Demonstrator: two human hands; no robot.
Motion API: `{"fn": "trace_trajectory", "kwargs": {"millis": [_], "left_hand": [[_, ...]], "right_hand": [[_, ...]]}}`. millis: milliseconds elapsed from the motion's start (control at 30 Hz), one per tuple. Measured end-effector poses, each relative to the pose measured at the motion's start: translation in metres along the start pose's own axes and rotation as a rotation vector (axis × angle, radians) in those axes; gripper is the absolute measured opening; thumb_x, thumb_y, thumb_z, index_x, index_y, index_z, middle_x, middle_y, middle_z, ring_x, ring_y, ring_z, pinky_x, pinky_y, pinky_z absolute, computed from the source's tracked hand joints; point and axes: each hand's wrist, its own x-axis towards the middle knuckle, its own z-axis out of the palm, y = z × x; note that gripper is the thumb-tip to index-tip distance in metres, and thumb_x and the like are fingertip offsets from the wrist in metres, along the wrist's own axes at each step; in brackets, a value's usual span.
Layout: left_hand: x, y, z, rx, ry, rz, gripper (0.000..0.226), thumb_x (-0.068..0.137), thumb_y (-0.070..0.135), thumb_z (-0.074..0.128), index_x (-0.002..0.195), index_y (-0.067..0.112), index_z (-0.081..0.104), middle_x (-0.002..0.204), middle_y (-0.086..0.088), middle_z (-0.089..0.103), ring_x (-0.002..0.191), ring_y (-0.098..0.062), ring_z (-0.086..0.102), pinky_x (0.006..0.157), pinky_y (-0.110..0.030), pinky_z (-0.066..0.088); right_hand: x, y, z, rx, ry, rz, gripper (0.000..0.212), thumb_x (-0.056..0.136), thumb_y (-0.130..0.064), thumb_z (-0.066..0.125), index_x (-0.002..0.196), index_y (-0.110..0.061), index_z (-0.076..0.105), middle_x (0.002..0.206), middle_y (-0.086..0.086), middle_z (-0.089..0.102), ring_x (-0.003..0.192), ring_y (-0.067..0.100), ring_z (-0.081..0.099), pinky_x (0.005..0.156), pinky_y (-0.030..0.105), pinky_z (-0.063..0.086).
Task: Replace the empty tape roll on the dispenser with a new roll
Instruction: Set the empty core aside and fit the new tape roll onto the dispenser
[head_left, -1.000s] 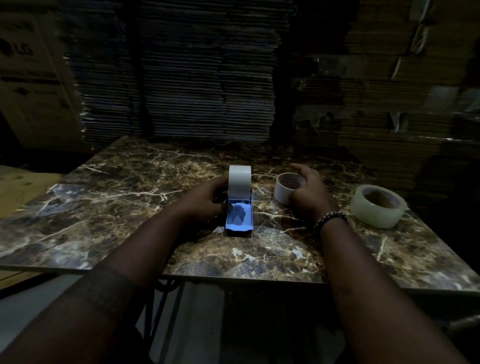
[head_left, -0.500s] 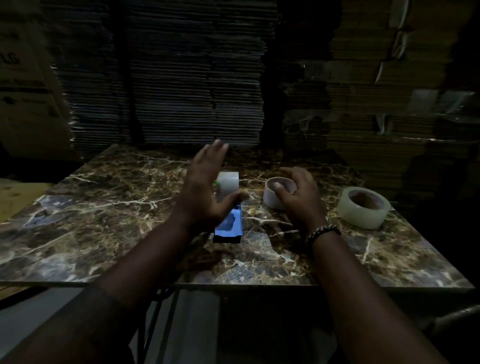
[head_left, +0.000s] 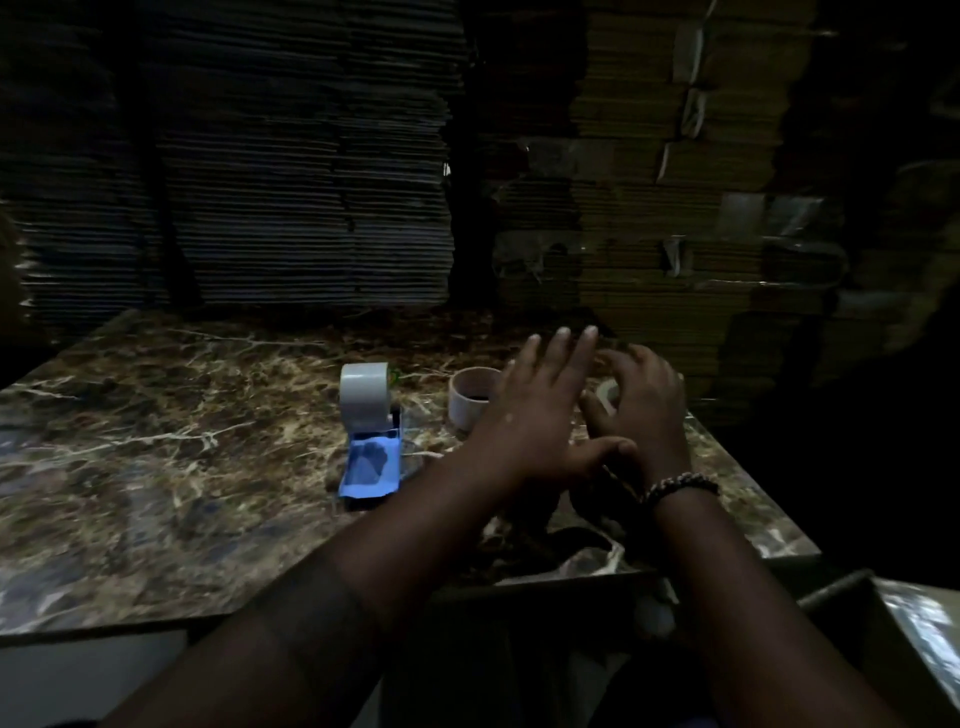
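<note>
Blue plastic tape dispenser (head_left: 370, 465) stands near the middle of the brown veined marble table (head_left: 156, 441), flat blue foot pointing to 6 o'clock. A pale grey-white roll (head_left: 365, 395) sits upright on its 12 o'clock end; I cannot tell from this view whether that roll is spent. Just beside the dispenser at 3 o'clock, a short white cardboard ring (head_left: 464, 413) lies flat, hole up. I judge it to be a bare core.

Further toward 3 o'clock, the right hand (head_left: 641, 405), with a beaded bracelet (head_left: 680, 486) at the wrist, has its fingers curled over a translucent tape roll (head_left: 609, 391) and its thumb on the near side. I read this as a grip on the roll, though the frame is blurred. The left hand (head_left: 540, 415) is spread wide with straight fingers and holds nothing. It hangs above the table between the ring and the right hand, covering part of the ring.

Step in hand, by my judgement: fetching the new roll.

Next move calls for:
1. Lift the translucent roll clear of the table.
2. Carry it toward 9 o'clock, to the dispenser.
3. Steady the dispenser body with the left hand.
4. Strip the mounted roll first if it proves spent, then line up the new roll's bore.
</note>
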Motion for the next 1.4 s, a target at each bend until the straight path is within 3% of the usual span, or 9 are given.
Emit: {"fn": "trace_trajectory", "kwargs": {"millis": [167,400,567,667,867,967,1100,1233,1400], "left_hand": [[0.016,0.017,0.024,-0.158,-0.215,-0.175,0.121,0.083,0.084,0.056,0.166,0.03,-0.015,0.177,0.0,-0.012,0.164,-0.031,-0.011,0.129,-0.053,0.002],[0.021,0.01,0.043,-0.174,-0.279,-0.216,0.123,0.073,0.097,0.044,0.166,0.023,0.015,0.175,-0.007,0.021,0.161,-0.033,0.017,0.129,-0.05,0.022],[0.014,0.008,0.036,-0.194,-0.299,-0.236,0.117,0.084,0.088,0.049,0.168,0.022,0.001,0.178,-0.007,-0.005,0.164,-0.029,-0.002,0.132,-0.048,0.008],[0.008,0.004,0.026,-0.181,-0.246,-0.217,0.11,0.089,0.082,0.05,0.168,0.023,0.002,0.178,-0.005,-0.008,0.165,-0.027,0.002,0.131,-0.049,0.011],[-0.007,-0.013,-0.002,-0.286,-0.021,-0.201,0.09,0.099,0.065,0.054,0.168,0.022,0.015,0.178,-0.006,0.007,0.164,-0.023,0.011,0.13,-0.043,0.02],[-0.019,-0.017,-0.021,-0.286,0.15,-0.131,0.077,0.102,0.056,0.057,0.164,0.02,0.031,0.171,-0.009,0.033,0.158,-0.024,0.031,0.126,-0.039,0.03],[-0.039,-0.023,-0.043,-0.291,0.407,-0.032,0.055,0.101,0.049,0.063,0.148,0.02,0.058,0.126,-0.006,0.076,0.113,-0.02,0.073,0.09,-0.031,0.055],[-0.057,-0.041,-0.06,-0.293,0.661,-0.014,0.033,0.101,0.034,0.064,0.126,0.015,0.075,0.117,-0.003,0.081,0.103,-0.015,0.077,0.085,-0.036,0.061],[-0.08,-0.071,-0.082,-0.373,0.904,0.005,0.019,0.102,0.013,0.063,0.113,0.009,0.079,0.106,0.0,0.081,0.101,-0.011,0.076,0.086,-0.032,0.061]], "right_hand": [[-0.004,0.022,-0.011,-0.106,-0.061,0.146,0.074,0.081,-0.059,0.071,0.145,-0.03,0.05,0.155,0.011,0.043,0.145,0.035,0.036,0.117,0.057,0.03],[-0.006,0.031,-0.01,-0.062,-0.213,0.25,0.072,0.079,-0.057,0.072,0.143,-0.037,0.046,0.147,0.009,0.045,0.135,0.036,0.04,0.109,0.051,0.042],[-0.005,0.028,-0.009,0.015,-0.186,0.269,0.082,0.076,-0.051,0.08,0.148,-0.032,0.046,0.147,0.011,0.046,0.136,0.036,0.04,0.109,0.048,0.044],[-0.004,0.024,-0.01,0.071,-0.154,0.287,0.088,0.073,-0.049,0.085,0.149,-0.031,0.045,0.146,0.014,0.047,0.137,0.036,0.041,0.109,0.049,0.044],[-0.006,-0.002,-0.01,0.324,-0.04,0.292,0.081,0.076,-0.036,0.087,0.147,-0.025,0.048,0.145,0.013,0.042,0.13,0.025,0.048,0.094,0.033,0.045],[-0.003,-0.021,-0.009,0.48,0.001,0.263,0.078,0.079,-0.032,0.088,0.146,-0.023,0.049,0.147,0.012,0.042,0.116,0.013,0.048,0.089,0.029,0.043],[-0.001,-0.048,-0.001,0.709,-0.009,0.22,0.081,0.071,-0.049,0.088,0.141,-0.032,0.05,0.142,0.007,0.051,0.125,0.023,0.056,0.096,0.048,0.057],[-0.005,-0.08,0.009,1.019,-0.123,0.135,0.077,0.074,-0.033,0.09,0.141,-0.031,0.051,0.14,0.007,0.057,0.125,0.029,0.061,0.088,0.045,0.063],[-0.01,-0.112,0.02,1.189,-0.266,0.099,0.09,0.064,-0.023,0.089,0.145,-0.033,0.05,0.135,0.008,0.058,0.122,0.029,0.06,0.086,0.045,0.06]]}}
